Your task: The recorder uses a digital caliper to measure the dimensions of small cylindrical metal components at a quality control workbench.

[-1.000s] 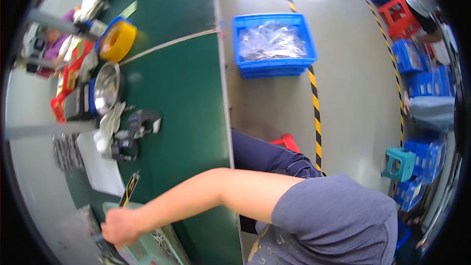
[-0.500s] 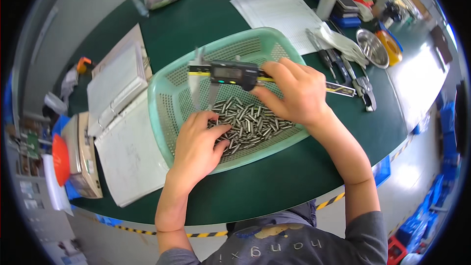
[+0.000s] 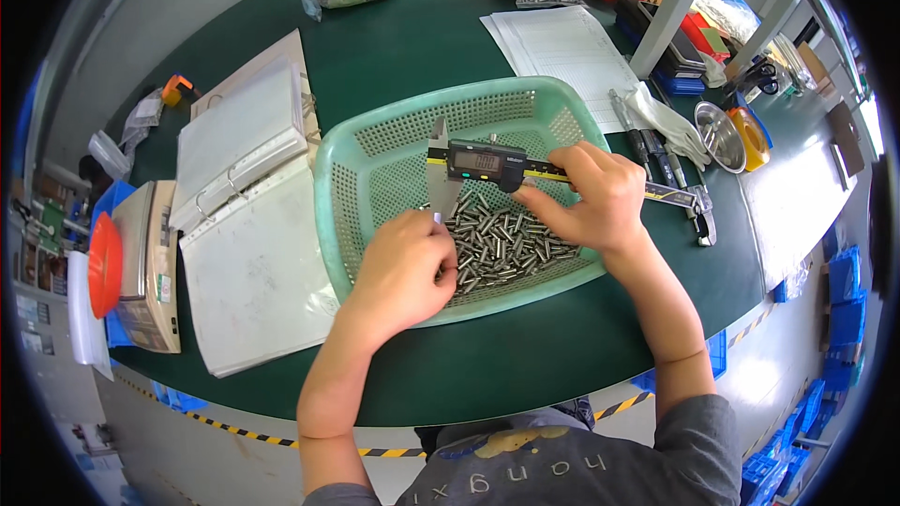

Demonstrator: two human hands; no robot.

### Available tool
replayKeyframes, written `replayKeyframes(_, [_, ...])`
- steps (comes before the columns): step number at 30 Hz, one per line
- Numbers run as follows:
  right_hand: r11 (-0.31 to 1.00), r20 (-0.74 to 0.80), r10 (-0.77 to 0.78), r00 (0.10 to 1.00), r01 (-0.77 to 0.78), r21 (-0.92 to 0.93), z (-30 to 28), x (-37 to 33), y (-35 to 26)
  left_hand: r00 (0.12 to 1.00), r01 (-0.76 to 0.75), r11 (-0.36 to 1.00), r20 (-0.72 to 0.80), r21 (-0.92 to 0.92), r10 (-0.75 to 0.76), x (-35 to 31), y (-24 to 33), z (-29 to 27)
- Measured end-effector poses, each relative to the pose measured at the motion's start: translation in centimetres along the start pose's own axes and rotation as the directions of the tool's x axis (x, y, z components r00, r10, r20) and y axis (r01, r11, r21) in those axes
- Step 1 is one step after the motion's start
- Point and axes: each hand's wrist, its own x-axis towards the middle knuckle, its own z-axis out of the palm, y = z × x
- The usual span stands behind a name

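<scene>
Drawn in since half a second ago: left hand [image 3: 403, 262], loosely spread then, now curled with fingertips pressed together, seemingly pinching one metal pin [image 3: 438, 217]. Caliper [image 3: 497, 169] above the green basket [image 3: 330, 197], jaws apparently together now, apart then, with tips just beside that pin. Right hand [image 3: 600, 192] closed around it, thumb on the near side. To handle this well, judging from the pose: part the jaws wider than the pin before bringing the two together, seat it square between both faces, ease in with light thumb pressure, and keep fingertips off the contact faces. Loose pins [image 3: 506, 248] heaped inside the basket; best to hold the tips clear of them. Farther out, on the green table [image 3: 422, 375]: open binder [image 3: 248, 262] to the left, paper sheets [image 3: 562, 42] beyond, white glove [image 3: 667, 122] and metal bowl [image 3: 717, 145] to the right.
</scene>
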Motion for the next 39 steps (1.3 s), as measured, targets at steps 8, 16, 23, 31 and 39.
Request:
replayKeyframes(8, [0.989, -0.087, 0.139, 0.986, -0.142, -0.030, 0.1, 0.4, -0.6, 0.940, 0.167, 0.658, -0.083, -0.735, -0.331, 0.2, -0.1, 0.0])
replayKeyframes(16, [0.989, -0.088, 0.141, 0.986, -0.144, -0.026, -0.2, 0.2, -0.3, 0.896, 0.023, 0.760, -0.324, -0.650, -0.304, 0.2, -1.1, 0.5])
replayKeyframes(23, [0.995, -0.078, 0.054, 0.996, -0.061, -0.085, -0.1, -0.1, 0.0, 0.857, -0.035, 0.743, -0.402, -0.669, -0.322, 0.2, -0.2, 0.3])
replayKeyframes(31, [0.997, -0.003, -0.059, 0.998, 0.059, -0.041, -0.4, -0.2, -0.1, 0.877, -0.072, 0.699, -0.379, -0.712, -0.295, 0.0, -0.8, 0.2])
replayKeyframes(39, [0.964, -0.178, -0.266, 0.947, 0.263, -0.039, -0.6, 0.4, -0.1, 0.841, -0.061, 0.593, -0.361, -0.803, -0.403, 0.0, -0.9, 0.3])
